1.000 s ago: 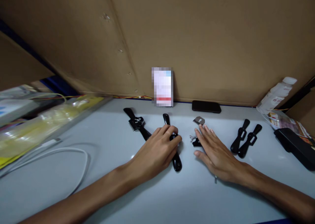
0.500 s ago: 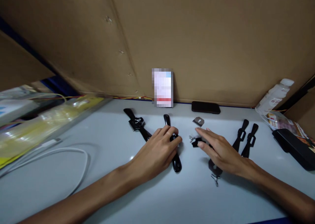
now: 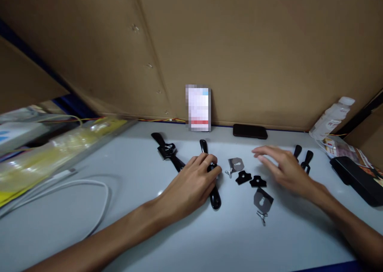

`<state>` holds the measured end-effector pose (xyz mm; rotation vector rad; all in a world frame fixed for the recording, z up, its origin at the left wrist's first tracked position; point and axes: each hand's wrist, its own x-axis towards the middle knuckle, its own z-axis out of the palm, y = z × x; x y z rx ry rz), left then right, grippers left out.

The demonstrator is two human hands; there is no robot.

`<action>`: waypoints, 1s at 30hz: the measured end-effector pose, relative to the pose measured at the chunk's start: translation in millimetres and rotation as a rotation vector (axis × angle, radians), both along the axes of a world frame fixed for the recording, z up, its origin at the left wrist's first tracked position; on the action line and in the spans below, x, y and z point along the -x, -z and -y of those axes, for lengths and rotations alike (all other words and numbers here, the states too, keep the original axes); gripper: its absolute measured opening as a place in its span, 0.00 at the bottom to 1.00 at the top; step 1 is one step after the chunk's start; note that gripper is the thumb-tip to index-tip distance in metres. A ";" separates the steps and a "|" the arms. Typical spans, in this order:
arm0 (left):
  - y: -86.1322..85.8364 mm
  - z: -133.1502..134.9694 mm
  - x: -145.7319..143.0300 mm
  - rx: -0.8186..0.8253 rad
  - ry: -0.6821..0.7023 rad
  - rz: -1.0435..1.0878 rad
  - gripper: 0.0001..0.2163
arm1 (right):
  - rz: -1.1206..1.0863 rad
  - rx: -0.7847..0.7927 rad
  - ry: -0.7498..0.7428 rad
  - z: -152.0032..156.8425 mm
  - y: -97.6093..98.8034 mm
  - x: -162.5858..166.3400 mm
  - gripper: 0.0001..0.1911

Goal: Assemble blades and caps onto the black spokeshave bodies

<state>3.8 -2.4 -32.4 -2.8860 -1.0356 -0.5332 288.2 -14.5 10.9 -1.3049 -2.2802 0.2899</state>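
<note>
My left hand (image 3: pixel 200 176) is closed over the middle of a black spokeshave (image 3: pixel 214 198) resting on the table; its two handle ends stick out. Another black spokeshave (image 3: pixel 167 150) lies to the left, partly behind that hand. My right hand (image 3: pixel 284 168) hovers empty, fingers apart. Left of it are a grey blade (image 3: pixel 238 163) with a keyhole slot, a wing screw (image 3: pixel 229 173) and two black cap plates, one nearer the left hand (image 3: pixel 243 177) and one beside it (image 3: pixel 258 181). Below lie a second blade (image 3: pixel 263 201) and another wing screw (image 3: pixel 262 217).
Two black spokeshave bodies (image 3: pixel 307 160) show behind my right hand. A phone (image 3: pixel 250 131) lies by the cardboard wall, near an upright screen (image 3: pixel 199 108). At right are a bottle (image 3: pixel 332 118) and a black case (image 3: pixel 357 180); at left, a white cable (image 3: pixel 104 196) and plastic packets (image 3: pixel 56 152).
My right hand has moved right and away from the small parts, uncovering the cap plates. The upper blade has shifted toward me, beside its wing screw. My left hand stays put.
</note>
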 end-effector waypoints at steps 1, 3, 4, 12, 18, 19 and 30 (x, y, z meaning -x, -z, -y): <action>-0.2 0.0 0.0 -0.002 0.000 -0.001 0.12 | 0.066 -0.017 0.043 -1.9 -6.1 -11.1 0.14; -0.8 -0.1 0.0 -0.002 0.002 -0.005 0.12 | 0.286 0.029 0.110 -6.1 -14.0 -36.4 0.12; -1.1 -0.1 0.0 -0.002 0.004 -0.006 0.12 | 0.394 0.077 0.138 -7.8 -15.7 -49.1 0.13; 4.3 -0.5 1.5 -0.021 -0.006 0.027 0.11 | 0.560 0.295 0.240 -25.2 -7.5 -103.3 0.15; 6.9 -1.5 1.4 -0.021 -0.003 0.048 0.11 | 0.399 0.118 0.291 -45.2 16.8 -73.6 0.06; 6.5 -1.5 1.2 -0.018 -0.002 0.043 0.11 | 0.357 0.063 0.323 -47.6 22.7 -65.9 0.06; 1.0 -0.6 1.3 -0.018 -0.005 0.018 0.12 | 0.480 0.321 0.236 -30.9 -14.3 -104.9 0.11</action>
